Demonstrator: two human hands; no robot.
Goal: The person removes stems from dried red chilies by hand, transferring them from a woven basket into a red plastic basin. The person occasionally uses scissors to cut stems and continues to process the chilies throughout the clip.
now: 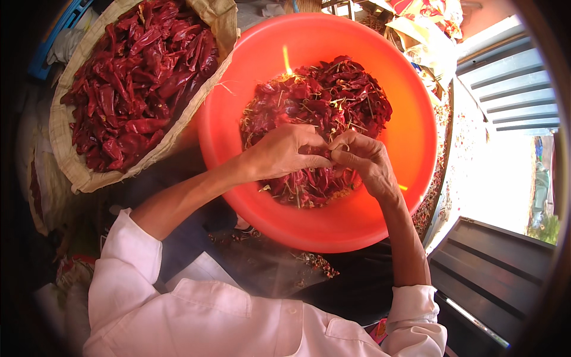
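A large red plastic basin (pixel 250 223) stands before me, with a heap of dried red chili peppers (pixel 321 98) with thin stems inside. Above the heap, my left hand (pixel 294 149) and my right hand (pixel 361 156) meet at the fingertips. A curved pale stem (pixel 345 146) shows at the right fingertips, pinched between thumb and index finger. The left thumb and fingers come together close beside it; whether they grip part of the same pepper is hidden. At the upper left, a woven sack (pixel 178 136) with its rim folded back is filled with glossy red chili peppers (pixel 138 76).
Pepper scraps (pixel 319 263) lie on the floor below the basin, and more debris is strewn to its right. A dark ribbed metal panel (pixel 490 263) stands at the lower right, near a bright opening. A blue plastic crate (pixel 55 40) is at the far upper left.
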